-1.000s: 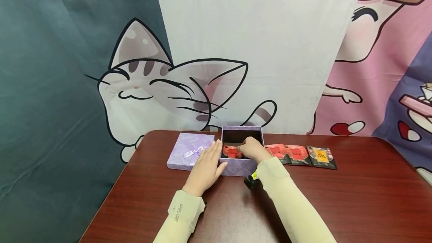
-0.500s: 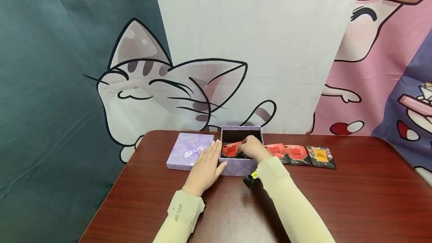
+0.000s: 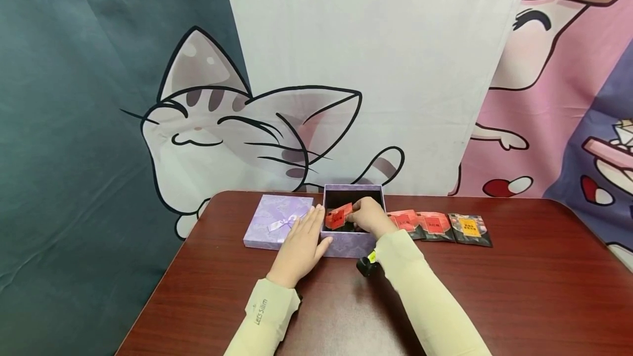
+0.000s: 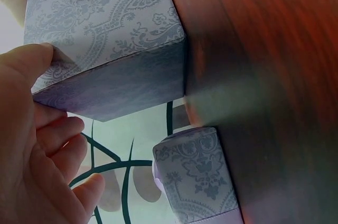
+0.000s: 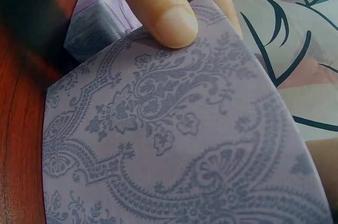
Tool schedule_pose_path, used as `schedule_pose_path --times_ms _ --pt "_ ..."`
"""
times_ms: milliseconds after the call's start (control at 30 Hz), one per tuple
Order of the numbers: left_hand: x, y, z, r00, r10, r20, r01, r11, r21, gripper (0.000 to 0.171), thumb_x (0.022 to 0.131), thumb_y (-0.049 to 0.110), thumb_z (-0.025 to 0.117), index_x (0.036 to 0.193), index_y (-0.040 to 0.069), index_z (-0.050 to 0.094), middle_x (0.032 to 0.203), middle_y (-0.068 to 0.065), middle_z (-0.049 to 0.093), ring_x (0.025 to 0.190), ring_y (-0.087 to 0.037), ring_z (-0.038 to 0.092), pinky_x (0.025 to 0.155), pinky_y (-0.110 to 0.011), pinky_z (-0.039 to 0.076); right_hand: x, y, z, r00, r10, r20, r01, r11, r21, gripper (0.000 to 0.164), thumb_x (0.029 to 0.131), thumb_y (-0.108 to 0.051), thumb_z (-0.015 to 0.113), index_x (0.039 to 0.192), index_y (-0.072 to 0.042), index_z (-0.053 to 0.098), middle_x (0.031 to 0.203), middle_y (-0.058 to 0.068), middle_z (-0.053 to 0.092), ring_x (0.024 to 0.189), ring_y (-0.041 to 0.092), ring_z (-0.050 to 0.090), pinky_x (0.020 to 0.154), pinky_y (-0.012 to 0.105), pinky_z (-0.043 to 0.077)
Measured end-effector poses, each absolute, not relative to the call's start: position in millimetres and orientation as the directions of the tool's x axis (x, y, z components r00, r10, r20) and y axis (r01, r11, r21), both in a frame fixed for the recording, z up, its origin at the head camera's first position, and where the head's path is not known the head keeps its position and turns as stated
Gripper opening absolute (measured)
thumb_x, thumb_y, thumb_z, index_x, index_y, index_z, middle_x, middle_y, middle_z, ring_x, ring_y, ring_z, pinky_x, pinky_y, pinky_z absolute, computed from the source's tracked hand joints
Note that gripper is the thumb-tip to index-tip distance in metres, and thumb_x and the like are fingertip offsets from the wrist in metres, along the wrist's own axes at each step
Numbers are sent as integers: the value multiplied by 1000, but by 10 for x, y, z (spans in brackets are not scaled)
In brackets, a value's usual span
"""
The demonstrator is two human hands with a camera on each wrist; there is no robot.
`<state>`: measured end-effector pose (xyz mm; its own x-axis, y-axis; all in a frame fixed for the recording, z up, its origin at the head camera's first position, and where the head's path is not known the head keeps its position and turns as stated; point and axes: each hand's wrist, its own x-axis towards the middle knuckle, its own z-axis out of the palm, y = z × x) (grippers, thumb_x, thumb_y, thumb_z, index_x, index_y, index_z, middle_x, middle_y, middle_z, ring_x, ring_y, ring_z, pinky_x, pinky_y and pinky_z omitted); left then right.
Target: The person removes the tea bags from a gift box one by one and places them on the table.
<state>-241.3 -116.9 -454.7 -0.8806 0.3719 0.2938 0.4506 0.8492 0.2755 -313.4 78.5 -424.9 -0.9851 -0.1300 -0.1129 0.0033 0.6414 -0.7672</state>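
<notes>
An uncovered lilac patterned box (image 3: 348, 246) stands at the back of the table, dark inside. My left hand (image 3: 300, 247) lies with fairly straight fingers along its left side; in the left wrist view the thumb (image 4: 34, 57) touches the front face near a corner. My right hand (image 3: 372, 216) reaches into the box and pinches a red-and-black packet (image 3: 338, 217), which stands tilted with its left part visible. The right fingertips are mostly hidden behind the box's front wall. In the right wrist view that wall and the left thumb (image 5: 177, 26) fill most of the picture.
The box's lilac lid (image 3: 278, 220) with a ribbon bow lies left of the box, beside the left fingers. Right of the box, two red-and-black packets (image 3: 435, 226) and one with a yellow label (image 3: 470, 229) lie in a row. A printed cloth (image 3: 415, 70) hangs behind the table (image 3: 534, 290).
The packet in the box has been raised and tilted by my right hand, its right side now higher. My right hand has risen slightly. The left hand stays on the box.
</notes>
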Motion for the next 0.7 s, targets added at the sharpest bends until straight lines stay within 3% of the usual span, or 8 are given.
schedule_pose_path --times_ms 300,533,700 --pt "-2412 -1173 -4549 -879 373 298 454 848 276 69 105 41 54 159 4 32 163 -11 33 152 -25 27 121 -53 25 -3137 778 -4262 -989 -120 -92 0 611 -791 28 89 0 70 115 11 68 83 13 70 65 20 66 67 35 58" --pt "-2420 -1167 -4556 -879 374 297 454 846 279 68 105 40 54 158 3 33 163 -11 33 152 -26 28 121 -53 25 -3133 784 -4257 -994 -103 -35 -31 575 -818 24 87 2 66 111 6 70 71 8 66 56 15 59 56 28 49" --pt "-2428 -1165 -4560 -878 373 301 455 844 282 68 105 39 54 158 3 33 163 -11 33 152 -25 27 121 -53 25 -3122 787 -4250 -995 -100 2 -57 549 -834 24 86 3 64 110 5 68 78 9 67 53 15 57 54 28 49"
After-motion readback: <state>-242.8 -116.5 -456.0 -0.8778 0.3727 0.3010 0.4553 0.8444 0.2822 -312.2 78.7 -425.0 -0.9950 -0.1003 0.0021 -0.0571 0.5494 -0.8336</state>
